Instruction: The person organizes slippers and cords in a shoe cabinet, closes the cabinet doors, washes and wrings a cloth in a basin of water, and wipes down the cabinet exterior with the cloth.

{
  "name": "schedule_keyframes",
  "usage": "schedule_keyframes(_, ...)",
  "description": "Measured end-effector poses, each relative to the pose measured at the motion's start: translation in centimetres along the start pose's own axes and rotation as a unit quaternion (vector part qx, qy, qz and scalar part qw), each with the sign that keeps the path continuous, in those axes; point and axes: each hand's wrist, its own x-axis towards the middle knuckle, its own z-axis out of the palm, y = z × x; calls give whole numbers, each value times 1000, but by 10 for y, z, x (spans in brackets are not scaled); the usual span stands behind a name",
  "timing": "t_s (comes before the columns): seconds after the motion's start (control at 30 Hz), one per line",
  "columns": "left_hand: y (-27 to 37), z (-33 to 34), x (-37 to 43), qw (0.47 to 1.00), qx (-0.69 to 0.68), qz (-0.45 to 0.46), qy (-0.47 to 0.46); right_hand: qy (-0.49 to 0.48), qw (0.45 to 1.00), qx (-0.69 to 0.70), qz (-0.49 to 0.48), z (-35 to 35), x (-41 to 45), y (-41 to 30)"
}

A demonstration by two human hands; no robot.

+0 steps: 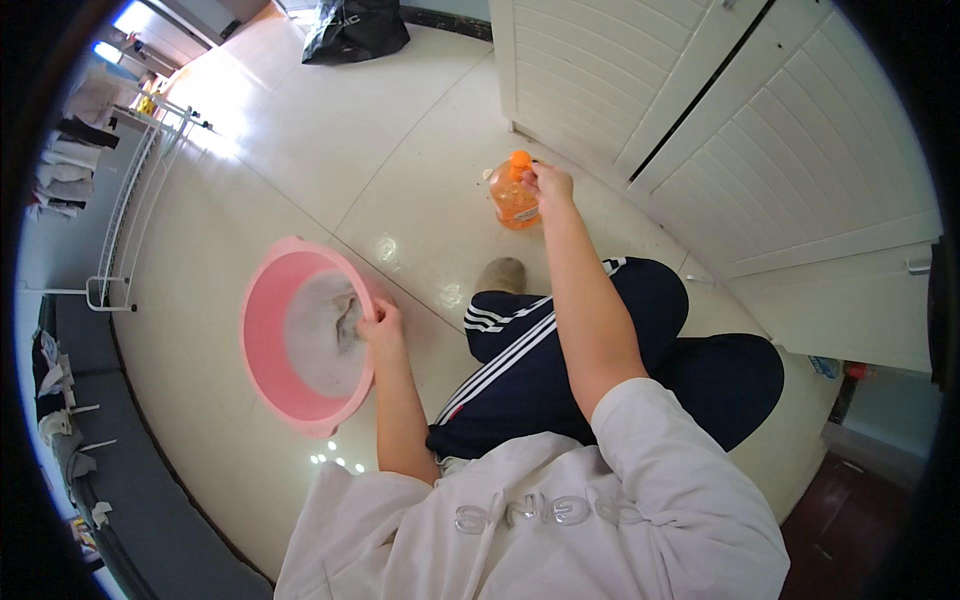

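Observation:
A pink plastic basin (264, 360) holds white suds (311, 337), with a greyish cloth (347, 324) partly showing at the side nearest me. My left hand (382, 326) grips the basin's rim, thumb on the inner side. Farther forward and to the right, my right hand (551, 184) is closed around the handle of a clear jug (514, 202) of orange liquid with an orange cap (520, 158). Whether the jug's base touches the floor is hard to tell.
White slatted cabinets (600, 75) stand to the right on the pale tiled floor (420, 165). At the left are a white metal drying rack (142, 195) and a dark grey sofa (127, 450). A black bag (356, 30) sits at the far side.

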Motion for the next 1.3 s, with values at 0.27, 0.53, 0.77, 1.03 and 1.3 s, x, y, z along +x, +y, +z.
schedule_keyframes(0.27, -70, 3, -21, 998, 16, -33, 50, -13, 999, -34, -31, -40, 0, -13)
schedule_keyframes(0.53, -85, 12, -83, 981, 165, 39, 94, -243, 858, -399, -213, 42, -99, 57)
schedule_keyframes(0.77, -1, -6, -111, 745, 631, 154, -149, -457, 767, -443, 84, 66, -124, 148)
schedule_keyframes(1.03, 32, -12, -106, 259, 815, 492, -163, -353, 833, -411, 115, 74, -135, 138)
schedule_keyframes(1.3, -35, -1, -103, 282, 782, 497, -247, -277, 885, -330, 179, 54, -105, 81)
